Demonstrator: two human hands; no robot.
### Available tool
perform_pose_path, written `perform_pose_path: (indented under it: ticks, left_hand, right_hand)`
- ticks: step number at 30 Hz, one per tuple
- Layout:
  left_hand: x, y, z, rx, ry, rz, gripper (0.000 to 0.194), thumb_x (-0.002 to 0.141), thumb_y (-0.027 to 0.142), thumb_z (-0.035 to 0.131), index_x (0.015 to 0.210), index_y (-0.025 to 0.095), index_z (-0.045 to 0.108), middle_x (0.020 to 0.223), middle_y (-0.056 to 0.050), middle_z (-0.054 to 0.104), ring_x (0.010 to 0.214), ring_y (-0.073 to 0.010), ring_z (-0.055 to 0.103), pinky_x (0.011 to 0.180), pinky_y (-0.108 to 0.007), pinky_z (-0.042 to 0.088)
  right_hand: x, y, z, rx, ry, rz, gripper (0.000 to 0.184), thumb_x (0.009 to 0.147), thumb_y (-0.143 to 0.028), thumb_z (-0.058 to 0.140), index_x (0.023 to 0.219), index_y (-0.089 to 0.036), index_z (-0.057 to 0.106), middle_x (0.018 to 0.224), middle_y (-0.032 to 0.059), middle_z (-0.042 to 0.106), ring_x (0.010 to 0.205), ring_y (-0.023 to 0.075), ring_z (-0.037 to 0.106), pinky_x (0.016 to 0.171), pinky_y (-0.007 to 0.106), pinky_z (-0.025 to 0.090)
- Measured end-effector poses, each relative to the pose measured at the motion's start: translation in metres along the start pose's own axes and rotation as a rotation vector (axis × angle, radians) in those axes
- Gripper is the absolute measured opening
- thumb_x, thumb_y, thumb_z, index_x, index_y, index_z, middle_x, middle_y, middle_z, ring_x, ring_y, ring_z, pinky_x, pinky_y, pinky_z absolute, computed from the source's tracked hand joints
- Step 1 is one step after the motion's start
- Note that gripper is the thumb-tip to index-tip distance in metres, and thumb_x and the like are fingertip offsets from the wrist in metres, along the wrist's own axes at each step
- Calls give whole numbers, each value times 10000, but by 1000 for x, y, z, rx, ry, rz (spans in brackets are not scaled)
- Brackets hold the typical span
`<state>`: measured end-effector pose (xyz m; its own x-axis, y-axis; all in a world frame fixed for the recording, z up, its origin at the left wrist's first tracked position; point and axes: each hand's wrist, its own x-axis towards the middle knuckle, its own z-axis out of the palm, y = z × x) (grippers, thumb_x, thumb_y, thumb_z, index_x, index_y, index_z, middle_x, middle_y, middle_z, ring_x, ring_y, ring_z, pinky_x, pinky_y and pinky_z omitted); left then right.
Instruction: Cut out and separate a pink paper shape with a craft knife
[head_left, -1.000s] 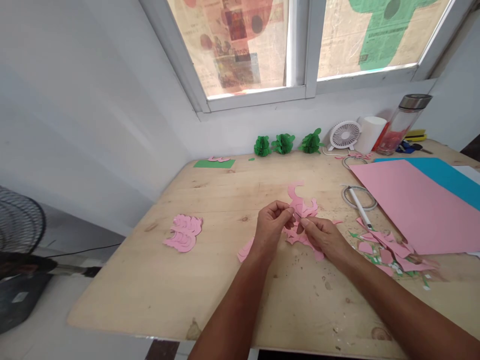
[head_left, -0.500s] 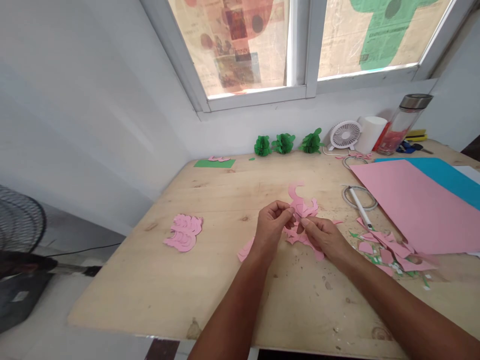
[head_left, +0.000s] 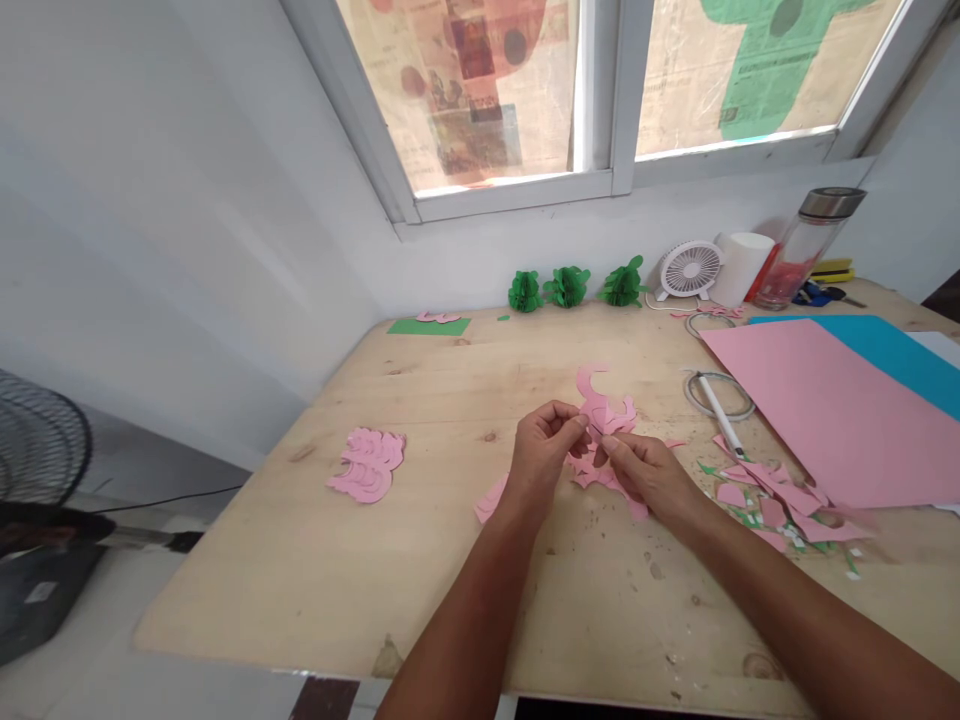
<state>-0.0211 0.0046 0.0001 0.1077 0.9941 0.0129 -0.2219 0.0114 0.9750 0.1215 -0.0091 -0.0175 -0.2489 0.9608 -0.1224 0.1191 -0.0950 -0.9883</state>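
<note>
Both hands meet over a heap of pink paper scraps (head_left: 600, 475) right of the table's middle. My left hand (head_left: 541, 445) is closed, thumb and fingers pinching a small pink paper piece (head_left: 597, 412). From the other side my right hand (head_left: 646, 468) pinches the same piece at its lower edge. Its exact outline blends into the curved pink offcuts (head_left: 589, 382) behind it. Partly covered by my left wrist lies another pink paper cutout (head_left: 489, 502). Farther left, scalloped pink cutouts (head_left: 369, 465) are layered in a loose stack.
Pink card (head_left: 832, 410) and blue card (head_left: 885, 350) lie at right, near a white pen (head_left: 720, 415) and mixed scraps (head_left: 780, 505). Green paper figures (head_left: 568, 287), a small fan (head_left: 690, 270) and a glass bottle (head_left: 806, 250) line the wall. Green paper (head_left: 427, 327) lies far left.
Hardly anything differs. Both hands keep their pinch on the pink paper piece in the same spot, with only a very slight shift of the fingers.
</note>
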Motion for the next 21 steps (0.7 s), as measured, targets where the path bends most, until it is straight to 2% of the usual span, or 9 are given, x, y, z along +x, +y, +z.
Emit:
perform_pose_path:
  ticks: [21]
  left_hand:
    - [0,1,-1,-11,-3,9,130,718,272,595,685,150,567,587,3,550,538,-86,482,560,-235,396]
  right_hand:
    - [-1,1,0,-2,-9,11,405,801,-527,442,681,-155,549,423,-84,242,395,68,194,394,214,124]
